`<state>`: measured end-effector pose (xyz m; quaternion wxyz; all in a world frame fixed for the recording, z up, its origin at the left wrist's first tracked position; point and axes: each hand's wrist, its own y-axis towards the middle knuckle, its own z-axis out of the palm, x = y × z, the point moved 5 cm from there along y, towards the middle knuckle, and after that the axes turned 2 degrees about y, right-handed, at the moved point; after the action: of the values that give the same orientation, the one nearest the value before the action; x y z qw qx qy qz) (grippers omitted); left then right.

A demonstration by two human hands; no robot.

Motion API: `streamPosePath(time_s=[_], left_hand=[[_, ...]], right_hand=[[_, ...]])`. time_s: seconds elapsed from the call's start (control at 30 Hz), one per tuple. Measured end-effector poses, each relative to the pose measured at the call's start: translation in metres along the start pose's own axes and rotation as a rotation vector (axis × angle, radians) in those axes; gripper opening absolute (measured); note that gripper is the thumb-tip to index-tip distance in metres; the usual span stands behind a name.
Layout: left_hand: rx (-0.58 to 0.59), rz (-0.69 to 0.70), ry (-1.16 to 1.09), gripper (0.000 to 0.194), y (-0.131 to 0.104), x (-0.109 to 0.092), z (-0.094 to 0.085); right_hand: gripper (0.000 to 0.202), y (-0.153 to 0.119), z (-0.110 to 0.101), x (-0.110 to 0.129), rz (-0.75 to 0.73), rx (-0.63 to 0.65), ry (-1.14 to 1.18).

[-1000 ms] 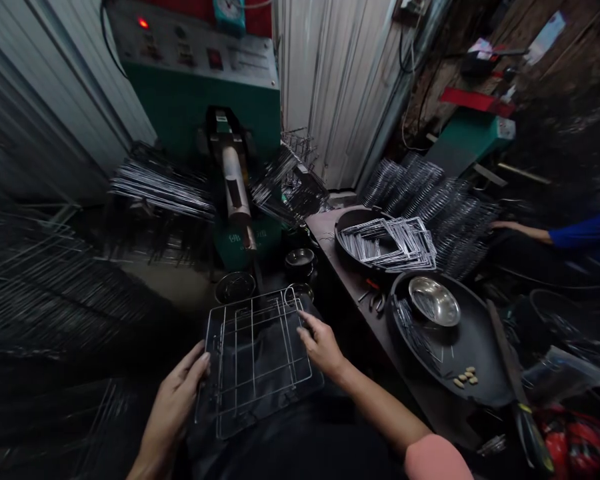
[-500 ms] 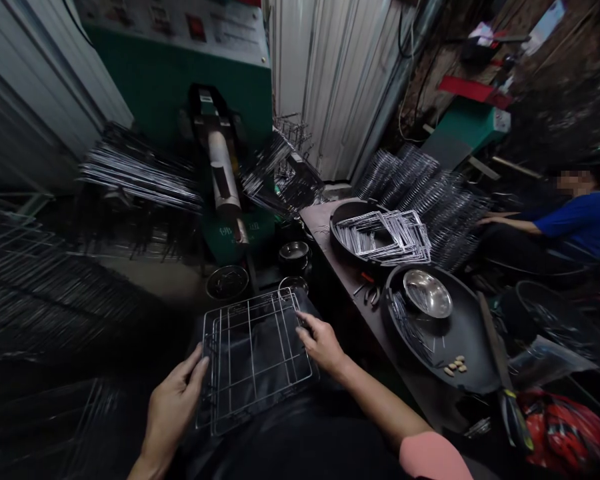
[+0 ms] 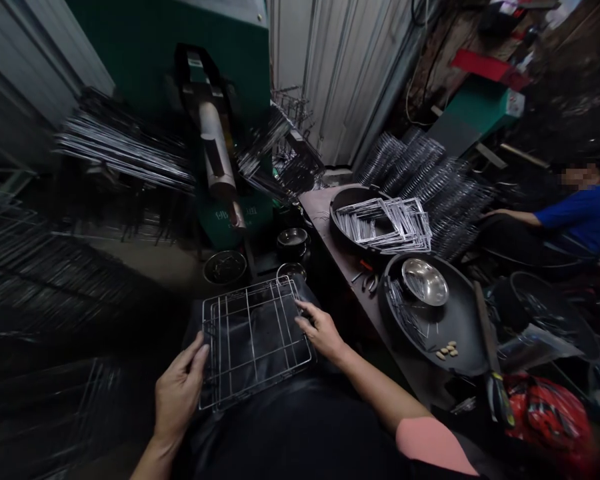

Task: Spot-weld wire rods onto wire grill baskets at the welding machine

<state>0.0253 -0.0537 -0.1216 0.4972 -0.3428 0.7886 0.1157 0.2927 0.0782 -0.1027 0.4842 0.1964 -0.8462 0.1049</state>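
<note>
A wire rack [image 3: 253, 333], rectangular with several thin crossing rods, lies over my dark-clothed lap. At its left edge my left hand [image 3: 180, 383] is closed, thumb and fingers pinching the frame. My right hand [image 3: 323, 331] grips the opposite side, fingers curled at the right rim. Under the wires, dark cloth shows through. The far edge of the rack points toward the green machine [image 3: 235, 213] with its metal cylinder arm [image 3: 215, 150].
Right of me, a bench [image 3: 315, 200] carries a pan of wire frames [image 3: 405, 223], pliers [image 3: 369, 283] and a wide tray [image 3: 460, 340] holding a steel bowl [image 3: 425, 281]. Wire racks pile up on the left [image 3: 45, 287]. A person in blue [image 3: 580, 217] sits at the far right.
The camera view has tilted down slightly, so the background sits higher in the picture. Both hands keep hold of the wire rack, which stays in nearly the same place.
</note>
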Motion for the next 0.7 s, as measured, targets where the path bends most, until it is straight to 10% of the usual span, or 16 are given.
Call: streamPosePath(time_s=[0.3,0.53,0.7], left_hand=[[0.042,-0.301,-0.210,0.070,-0.018,-0.008,0.004],[0.006,0.008,0.296,0.054,-0.016,-0.019,-0.007],[0.071,0.151,0.563,0.082,-0.024,-0.016,0.001]], right_hand=[[0.043,-0.012,0.010,-0.010,0.024,-0.034,-0.010],[0.049,-0.015,0.002,0.003,-0.003,0.116,-0.229],[0.107,-0.021,-0.014,0.017,-0.046,0.352,-0.264]])
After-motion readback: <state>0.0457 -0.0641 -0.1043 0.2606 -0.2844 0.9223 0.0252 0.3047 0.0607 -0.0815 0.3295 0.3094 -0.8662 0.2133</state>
